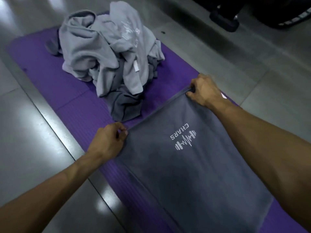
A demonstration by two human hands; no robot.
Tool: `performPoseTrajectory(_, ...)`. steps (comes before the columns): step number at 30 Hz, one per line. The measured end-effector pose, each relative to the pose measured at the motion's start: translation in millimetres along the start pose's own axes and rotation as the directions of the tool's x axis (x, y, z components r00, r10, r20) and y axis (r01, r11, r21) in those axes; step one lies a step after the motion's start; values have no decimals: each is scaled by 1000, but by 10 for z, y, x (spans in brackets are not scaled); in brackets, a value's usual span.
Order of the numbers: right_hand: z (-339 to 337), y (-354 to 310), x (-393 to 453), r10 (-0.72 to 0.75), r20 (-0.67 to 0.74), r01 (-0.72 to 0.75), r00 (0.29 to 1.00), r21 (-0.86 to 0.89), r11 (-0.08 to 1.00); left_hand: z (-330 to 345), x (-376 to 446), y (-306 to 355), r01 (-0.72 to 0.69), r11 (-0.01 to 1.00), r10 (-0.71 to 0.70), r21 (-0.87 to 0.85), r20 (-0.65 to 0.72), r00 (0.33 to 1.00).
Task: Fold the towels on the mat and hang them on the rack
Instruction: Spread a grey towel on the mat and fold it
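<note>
A dark grey towel [193,174] with a white "CHARS" logo lies spread flat on the near end of the purple mat [50,78]. My left hand [107,142] pinches the towel's far left corner. My right hand [203,89] pinches its far right corner, and the far edge runs taut between them. Further along the mat sits a crumpled pile of light grey towels [107,47], with a darker towel [127,105] poking out at its near side. No rack is in view.
The mat lies on a glossy grey tiled floor [33,148]. A dark dumbbell [223,19] and other black equipment [277,12] stand at the far right.
</note>
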State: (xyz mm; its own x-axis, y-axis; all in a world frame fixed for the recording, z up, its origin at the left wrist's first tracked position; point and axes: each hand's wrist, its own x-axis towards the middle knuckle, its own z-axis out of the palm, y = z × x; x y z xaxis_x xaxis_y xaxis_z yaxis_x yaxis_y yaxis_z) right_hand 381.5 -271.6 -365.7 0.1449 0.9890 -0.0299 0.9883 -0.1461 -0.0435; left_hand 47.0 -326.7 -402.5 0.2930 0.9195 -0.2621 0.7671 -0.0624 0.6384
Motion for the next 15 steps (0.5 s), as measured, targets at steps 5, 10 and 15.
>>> performPoseTrajectory(5,422,-178,331,80,124,-67,989,-105,992,111,235,-246,-24,933,-3,359,75,997)
performPoseTrajectory(10,667,-210,214,160,30,-163,987,149,975,147,386,-38,-380,780,447,498,-18,894)
performPoseTrajectory(15,949,-453,-527,-151,-76,161,986,146,976,767,511,205,-606,701,582,377,189,791)
